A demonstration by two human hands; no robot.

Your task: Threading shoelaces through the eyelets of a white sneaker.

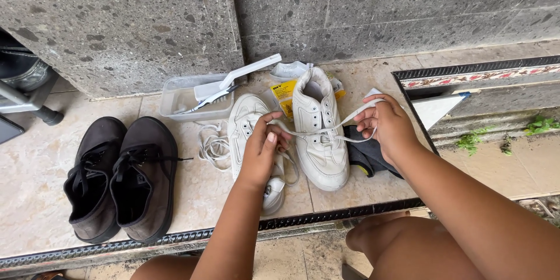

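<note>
At frame centre, my left hand [263,146] and right hand [382,123] each pinched an end of the lace [326,131], pulling it taut across the white shoe [319,140] to even it.

A pair of dark lace-up shoes [119,178] stands at the left on the tiled floor [35,163]. Behind them a clear plastic tub [175,102] holds a white brush [236,79]. A loose white lace [213,146] lies just beside the tub, a dark cloth [364,157] further right below the grey stone wall [379,6]
</note>
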